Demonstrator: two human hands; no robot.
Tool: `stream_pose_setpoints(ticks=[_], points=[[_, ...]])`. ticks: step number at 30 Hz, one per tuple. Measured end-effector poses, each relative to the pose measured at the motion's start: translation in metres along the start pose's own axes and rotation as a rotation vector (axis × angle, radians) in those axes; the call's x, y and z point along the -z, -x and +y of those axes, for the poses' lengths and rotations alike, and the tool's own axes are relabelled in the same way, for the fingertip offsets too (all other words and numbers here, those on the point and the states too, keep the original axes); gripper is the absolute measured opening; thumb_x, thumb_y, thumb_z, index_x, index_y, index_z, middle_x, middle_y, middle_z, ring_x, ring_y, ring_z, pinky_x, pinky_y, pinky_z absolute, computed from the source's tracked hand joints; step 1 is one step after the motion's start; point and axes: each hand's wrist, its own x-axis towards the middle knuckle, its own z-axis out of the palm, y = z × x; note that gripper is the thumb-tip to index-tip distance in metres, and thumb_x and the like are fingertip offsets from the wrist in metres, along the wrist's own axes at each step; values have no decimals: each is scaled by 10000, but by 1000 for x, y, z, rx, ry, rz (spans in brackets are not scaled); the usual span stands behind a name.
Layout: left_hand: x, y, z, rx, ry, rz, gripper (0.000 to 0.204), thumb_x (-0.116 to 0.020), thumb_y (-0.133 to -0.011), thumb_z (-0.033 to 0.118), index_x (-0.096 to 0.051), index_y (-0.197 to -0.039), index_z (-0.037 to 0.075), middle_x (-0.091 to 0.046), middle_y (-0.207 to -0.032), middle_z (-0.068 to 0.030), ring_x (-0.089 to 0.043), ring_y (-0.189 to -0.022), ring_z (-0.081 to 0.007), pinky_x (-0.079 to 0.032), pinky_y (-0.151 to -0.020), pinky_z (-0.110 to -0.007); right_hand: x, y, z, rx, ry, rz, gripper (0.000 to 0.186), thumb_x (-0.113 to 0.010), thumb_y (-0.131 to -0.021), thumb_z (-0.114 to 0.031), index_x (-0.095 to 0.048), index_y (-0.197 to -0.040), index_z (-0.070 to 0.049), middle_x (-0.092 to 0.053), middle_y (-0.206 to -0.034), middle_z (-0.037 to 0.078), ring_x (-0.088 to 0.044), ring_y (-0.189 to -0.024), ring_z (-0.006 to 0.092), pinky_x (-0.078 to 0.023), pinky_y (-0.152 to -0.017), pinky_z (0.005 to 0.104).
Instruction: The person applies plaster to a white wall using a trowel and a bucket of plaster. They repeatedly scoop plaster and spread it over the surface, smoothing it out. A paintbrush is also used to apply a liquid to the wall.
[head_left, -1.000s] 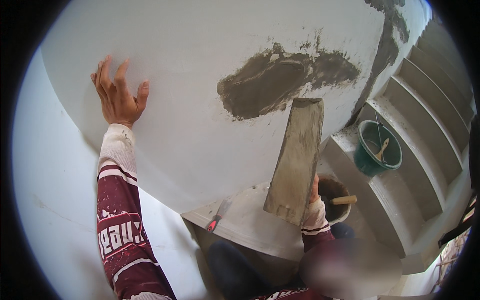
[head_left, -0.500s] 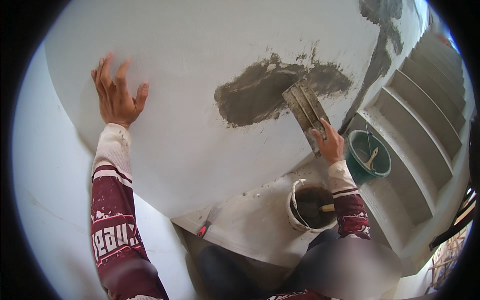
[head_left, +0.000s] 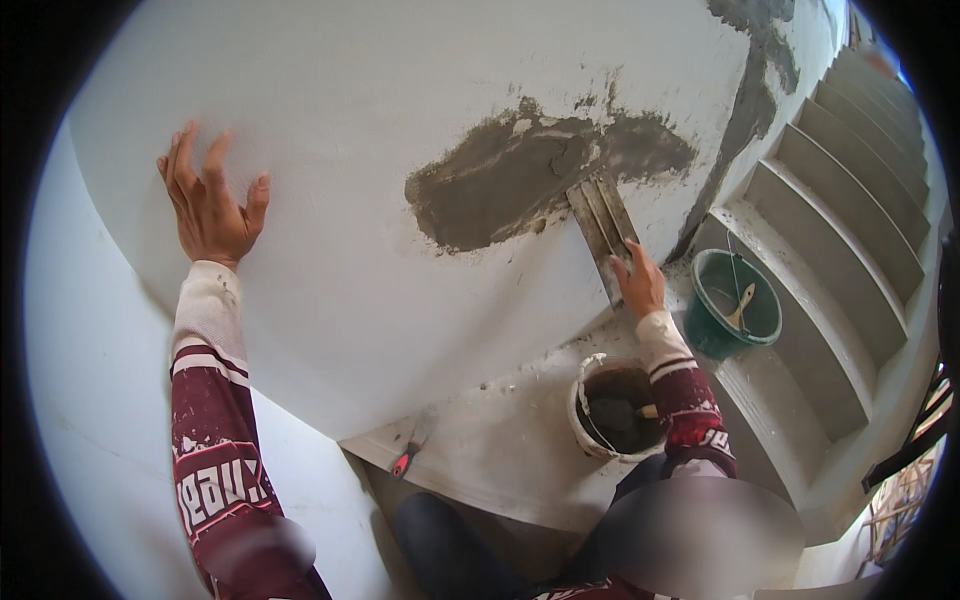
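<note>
My left hand (head_left: 212,205) rests spread against the white wall (head_left: 330,250), holding nothing. In my right hand (head_left: 641,282) is a plastering trowel (head_left: 603,225) with a long ribbed blade; my fingers wrap its near part and hide the handle. The trowel's far end meets the lower edge of a patch of wet grey mortar (head_left: 490,195) on the wall. The patch looks smooth on its left and has rough, smeared edges. Another grey mortar strip (head_left: 750,110) runs down the wall by the stairs.
A green bucket (head_left: 702,320) with a brush (head_left: 741,306) stands on a step. Below my right forearm sits a white-rimmed bucket (head_left: 577,425) of dark mix with a handle in it. A red-handled scraper (head_left: 403,461) lies on the landing. Concrete stairs (head_left: 800,250) climb at the right.
The trowel has moved slightly down, off the middle of the mortar patch, and a fresh ridge shows there. My left hand stays on the wall; the whole view has shifted a little.
</note>
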Motion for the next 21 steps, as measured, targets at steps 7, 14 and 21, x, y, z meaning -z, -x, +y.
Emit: stream_pose_setpoints(ticks=[7, 14, 21], points=[[4, 1, 0, -5, -12, 1, 502, -446, -957, 530, -377, -1349, 226, -319, -1419, -141, -266, -1390, -335, -171, -1175, -530, 31, -37, -54, 77, -61, 113, 411, -645, -910, -368, -583, -1201, -84, -681, -1037, 177, -671, -891, 369, -539, -720, 429], [-7, 3, 0, -9, 5, 40, 511, -441, -956, 549, -379, -1348, 227, -329, -1416, -122, -273, -1389, -330, -172, -1172, -532, 27, -10, 6, -89, 126, -131, 423, -670, -882, -370, -589, -1181, -81, -686, -1022, 170, -674, -893, 362, -533, -749, 442], [-16, 8, -9, -107, 33, 75, 510, -528, -946, 507, -434, -1341, 200, -426, -1371, -149, -339, -1335, -325, -283, -1088, -521, 189, 27, 11, -235, 123, -548, 385, -693, -775, -223, -605, -1087, -16, -657, -1041, 215, -606, -1012, 405, -482, -864, 443]])
